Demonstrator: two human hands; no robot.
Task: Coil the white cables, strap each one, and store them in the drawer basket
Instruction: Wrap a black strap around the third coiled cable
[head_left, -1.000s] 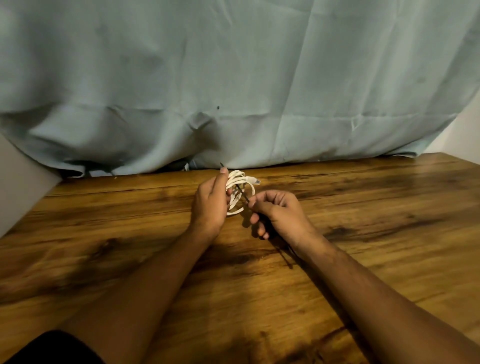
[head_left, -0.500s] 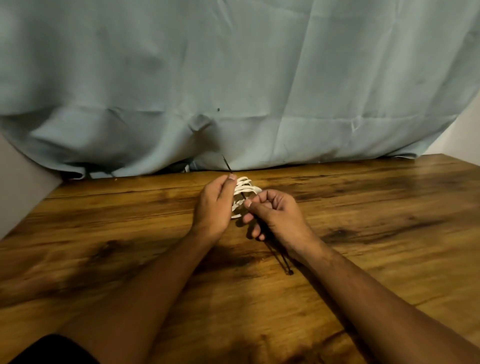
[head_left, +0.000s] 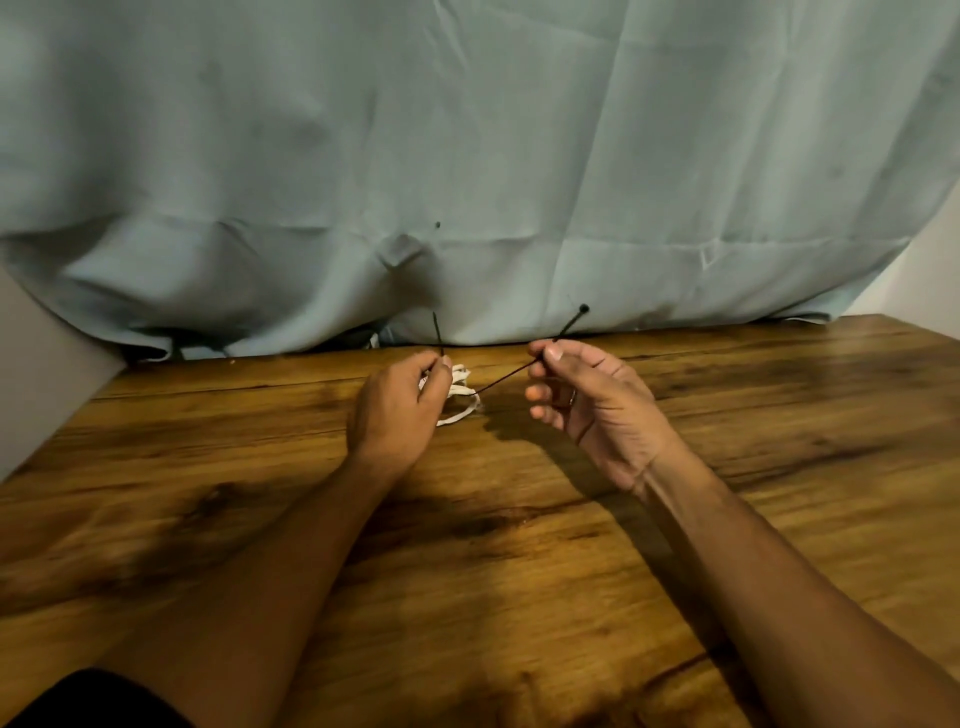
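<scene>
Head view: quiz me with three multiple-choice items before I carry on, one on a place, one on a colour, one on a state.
1. Where is the white cable coil? A) beside the left hand B) under the right forearm C) in the right palm
2. What colour is the strap? A) white B) red C) black
3. What is the right hand doing? A) lying flat and open B) pinching the strap C) gripping the coil

Answers: 1 A, the coil shows just right of the left hand's fingers; 2 C, a thin black line runs between both hands; 3 B, thumb and forefinger close on the strap below its head.
</scene>
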